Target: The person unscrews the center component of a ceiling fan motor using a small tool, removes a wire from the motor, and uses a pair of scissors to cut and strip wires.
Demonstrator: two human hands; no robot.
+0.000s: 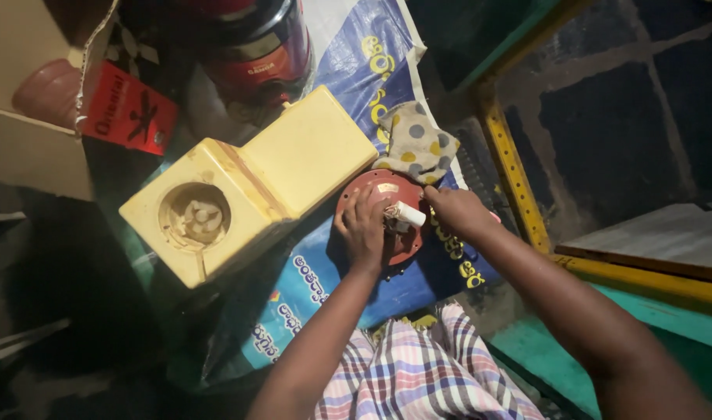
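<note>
A round red metal part (387, 190) lies on a blue printed sack (317, 288). My left hand (364, 227) presses down on the part's left side with its fingers spread over it. My right hand (455, 210) reaches in from the right and grips a tool with a white handle (406, 213) whose tip meets the middle of the red part. Next to them on the left lies a yellowed plastic appliance housing (251, 183) with a round socket in its top.
A spotted cloth (414, 144) lies just behind the red part. A dark red round appliance (255, 47) and a red carton (126, 109) stand at the back left. A yellow and green frame (519, 187) runs along the right. My checked garment (418, 373) is below.
</note>
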